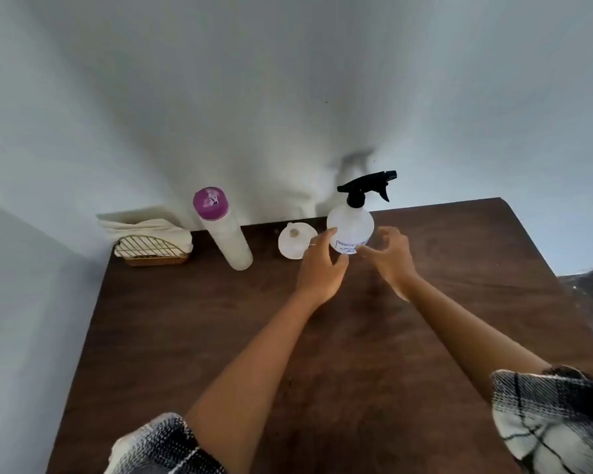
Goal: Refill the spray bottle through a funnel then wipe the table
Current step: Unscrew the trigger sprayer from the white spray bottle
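Soft, even daylight; faint shadows on the wall [288, 97]; wide-angle bending at edges; slightly blurred throughout.

Both arms extended; left hand [319, 266] fingers straight, right hand [392, 256] fingers curled.

On the table [185, 336], the spray bottle [350, 230] stands at twelve o'clock. The funnel [293, 241] sits just at its nine o'clock, the tall bottle [225, 234] beyond that, the napkin holder [151, 249] farthest at ten o'clock.
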Demonstrator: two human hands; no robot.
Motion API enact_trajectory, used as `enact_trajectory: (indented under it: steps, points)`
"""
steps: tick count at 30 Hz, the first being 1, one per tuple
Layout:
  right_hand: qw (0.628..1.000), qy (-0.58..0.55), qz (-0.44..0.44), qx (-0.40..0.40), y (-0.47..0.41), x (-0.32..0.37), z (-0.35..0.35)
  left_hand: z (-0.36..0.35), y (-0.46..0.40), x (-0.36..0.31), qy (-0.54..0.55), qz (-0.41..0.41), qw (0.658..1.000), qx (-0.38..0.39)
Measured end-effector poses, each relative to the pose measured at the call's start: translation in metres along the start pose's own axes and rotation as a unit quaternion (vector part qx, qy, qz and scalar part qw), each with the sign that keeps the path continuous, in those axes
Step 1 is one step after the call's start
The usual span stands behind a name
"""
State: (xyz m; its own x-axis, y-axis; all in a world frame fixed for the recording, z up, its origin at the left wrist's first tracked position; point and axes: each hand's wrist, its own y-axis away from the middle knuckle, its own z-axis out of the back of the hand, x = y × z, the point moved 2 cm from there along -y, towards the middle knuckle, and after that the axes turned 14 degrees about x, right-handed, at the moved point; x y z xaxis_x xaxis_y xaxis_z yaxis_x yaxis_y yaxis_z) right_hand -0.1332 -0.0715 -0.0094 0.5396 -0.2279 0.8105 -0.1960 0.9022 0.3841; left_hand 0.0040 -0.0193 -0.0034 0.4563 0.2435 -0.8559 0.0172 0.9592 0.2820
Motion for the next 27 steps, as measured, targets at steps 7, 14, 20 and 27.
enact_trajectory:
  steps: [7, 14, 20, 27]
  points:
    - [0.999, -0.036, 0.013, -0.025, -0.051, 0.035, -0.012, 0.003, -0.057, -0.002, -0.047, 0.042, 0.996, 0.068]
    - [0.997, -0.007, 0.048, -0.068, -0.029, 0.027, -0.014, -0.013, -0.036, 0.012, -0.078, 0.007, 0.994, 0.075]
    - [0.994, 0.002, 0.107, 0.012, 0.030, 0.032, -0.017, -0.023, 0.034, 0.015, -0.061, -0.008, 0.998, 0.010]
    - [0.958, 0.047, 0.151, 0.241, 0.103, 0.026, -0.043, -0.022, 0.138, 0.038, -0.068, 0.033, 0.996, -0.040]
